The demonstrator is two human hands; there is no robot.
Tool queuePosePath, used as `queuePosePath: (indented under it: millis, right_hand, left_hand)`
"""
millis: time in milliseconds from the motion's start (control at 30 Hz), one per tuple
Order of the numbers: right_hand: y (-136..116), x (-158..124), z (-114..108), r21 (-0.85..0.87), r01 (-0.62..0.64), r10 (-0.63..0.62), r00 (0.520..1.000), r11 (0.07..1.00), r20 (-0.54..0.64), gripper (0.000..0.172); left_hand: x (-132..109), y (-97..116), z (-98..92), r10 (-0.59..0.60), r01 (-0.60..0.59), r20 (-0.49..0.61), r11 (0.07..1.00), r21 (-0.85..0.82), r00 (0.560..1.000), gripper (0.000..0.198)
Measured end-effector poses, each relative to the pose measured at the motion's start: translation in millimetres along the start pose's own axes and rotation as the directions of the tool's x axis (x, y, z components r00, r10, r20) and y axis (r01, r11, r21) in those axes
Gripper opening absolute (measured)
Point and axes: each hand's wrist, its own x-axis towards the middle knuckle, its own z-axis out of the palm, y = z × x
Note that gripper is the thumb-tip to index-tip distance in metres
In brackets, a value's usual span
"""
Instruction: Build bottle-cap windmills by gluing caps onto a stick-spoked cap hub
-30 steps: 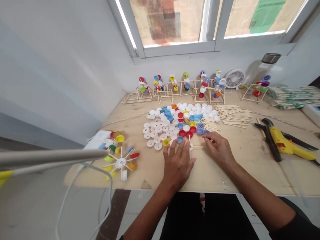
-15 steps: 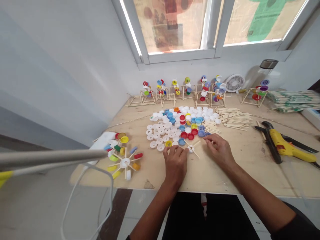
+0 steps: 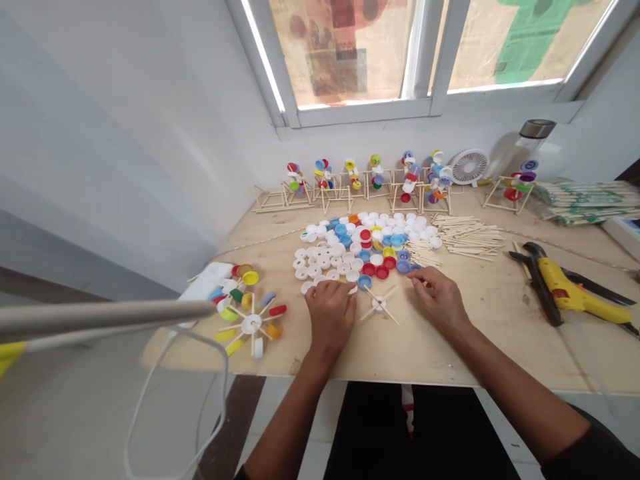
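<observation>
— Bright window (image 3: pixel 350 53) and white walls on my feed, with a plywood bench (image 3: pixel 430 353) under it all. I'm steering this from a long way off, so what's your view of the hands?

— Left hand (image 3: pixel 330 317) is curled down at the near edge of the white caps (image 3: pixel 320 267). From here I can't tell if it's pinching one. Right hand (image 3: pixel 440 303) sits loosely open with nothing visible in it, fingertips by the blue and red caps (image 3: pixel 385 263). The hands are well apart.

— And the little star?

— Stick star (image 3: pixel 379 305) lies flat on the bench between both hands, a white cap at its middle, touching neither. Off to the left is a finished wheel (image 3: pixel 251 325) with coloured caps on its spokes.

— Any tips for handling it?

— I'd say pin the middle with one fingertip instead of dragging the sticks, because that joint looks easy to knock out of line. Keep the spokes evenly fanned, and lift caps singly off the pile's edge so nothing slides into the star. Loose sticks (image 3: pixel 467 233) and the yellow glue gun (image 3: pixel 560 295) are both over on the right, so mind your wrist there.
</observation>
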Motion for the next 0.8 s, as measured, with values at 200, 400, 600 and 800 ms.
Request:
queuePosePath:
  millis: [200,400,600,800]
  right_hand:
    - [0.5,0.1,0.0,-0.010,-0.011,0.011,1.000,1.000,-0.002,0.020]
    - [-0.8,1.1,-2.0,-0.002,-0.034,0.034,0.999,0.999,-0.016,0.020]
    - [4.6,6.7,-12.8,-0.009,-0.142,0.139,0.982,0.990,-0.124,0.022]
    - [17.1,12.1,-19.7,-0.064,-0.191,0.178,0.969,0.980,-0.169,0.025]
  left_hand:
    - [20.6,-5.8,9.1,0.065,-0.077,0.102,0.990,0.114,0.993,0.019]
    - [24.3,-4.8,19.1,0.106,-0.128,0.142,0.980,0.151,0.984,0.022]
    - [26.6,-10.0,25.3,0.143,-0.160,0.111,0.974,0.161,0.983,0.015]
    - [29.1,-15.2,25.8,0.134,-0.148,0.089,0.971,0.187,0.987,0.014]
